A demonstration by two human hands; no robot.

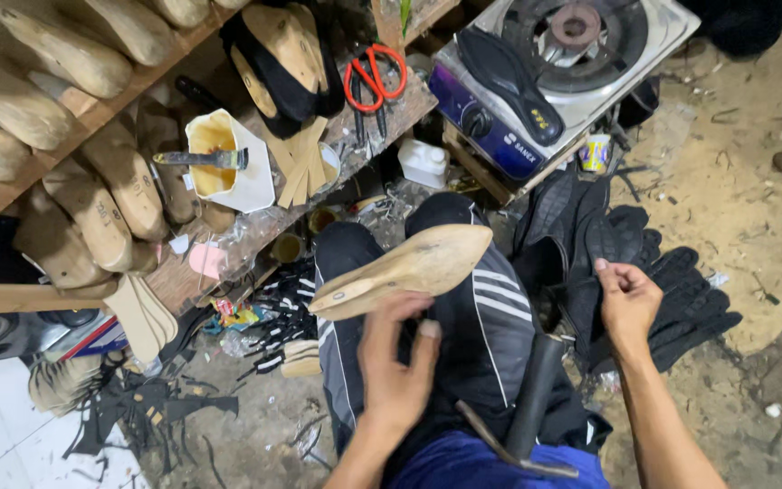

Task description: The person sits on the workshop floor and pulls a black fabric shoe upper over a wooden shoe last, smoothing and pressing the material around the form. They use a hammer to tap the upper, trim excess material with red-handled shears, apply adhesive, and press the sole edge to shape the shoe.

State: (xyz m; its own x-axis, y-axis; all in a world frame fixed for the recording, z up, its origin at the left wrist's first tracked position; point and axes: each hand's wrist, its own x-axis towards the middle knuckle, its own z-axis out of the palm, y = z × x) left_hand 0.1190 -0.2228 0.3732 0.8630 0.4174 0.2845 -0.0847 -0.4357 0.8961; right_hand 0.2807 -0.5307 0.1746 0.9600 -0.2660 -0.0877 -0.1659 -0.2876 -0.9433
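The left hand (397, 362) grips a wooden shoe last (405, 268) from below, fingers curled up around its heel end and the thumb pressed against the near side, so the last lies sole-up across the person's lap, its pointed toe aimed to the far right. The right hand (628, 299) is closed on the edge of a black rubber sole (610, 237) at the top of a pile of black soles (681, 303) on the ground to the right, thumb and fingertips pinched together on it.

The last looks like solid carved wood: stiff, fairly weighty for its size, smooth on the flat face and so apt to slide in a loose grasp. Its thick heel block, where the left hand already sits, seems the safest place to hold it; the thin toe offers little purchase. The black sole appears light and floppy, likely to bend if taken by one edge.

Across the near thigh rests a hammer (527, 407) with a dark handle. Farther off, a gas stove (626, 68) carries another black sole on its top. To the left, wooden shelves (92, 113) hold many more lasts, a white pot of glue (228, 163) with a brush, and red-handled scissors (375, 77).
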